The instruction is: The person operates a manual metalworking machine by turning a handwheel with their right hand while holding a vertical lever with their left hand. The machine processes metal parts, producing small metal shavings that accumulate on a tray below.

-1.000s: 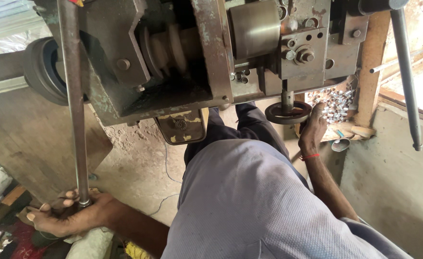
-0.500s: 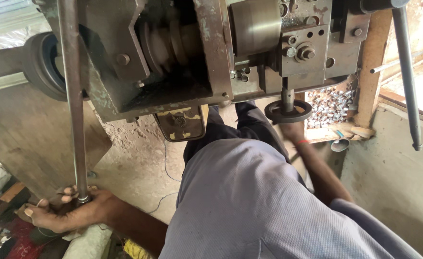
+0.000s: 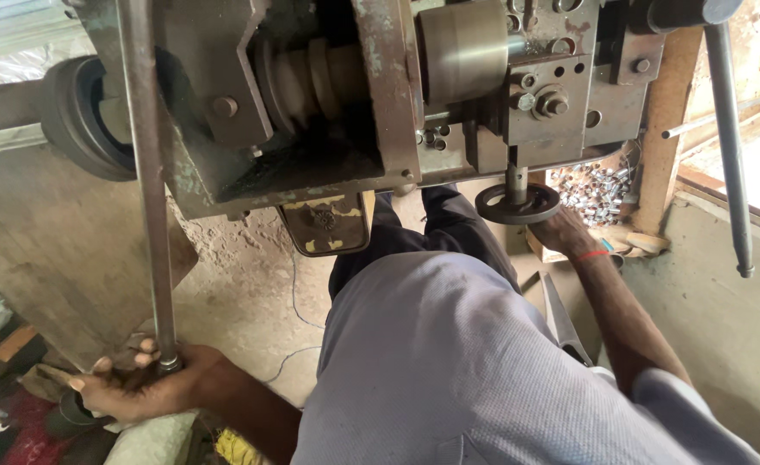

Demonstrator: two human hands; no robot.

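Below, left hand (image 3: 143,387) wrapped around bottom end of long steel rod (image 3: 152,189), fingers curled tight at the tip, rod rising straight up past grimy machine (image 3: 328,103). Right hand (image 3: 565,232) tucked under small black handwheel (image 3: 518,205), touching its rim from beneath; fingers hidden, so grip cannot be told. Heap of small metal sleeves (image 3: 595,189) just beyond that hand.

The left hand (image 3: 152,387) gripped the long lever (image 3: 152,198) at seven o'clock, while the right hand (image 3: 565,232) reached under the handwheel (image 3: 518,204) at two o'clock beneath the machine (image 3: 380,95).
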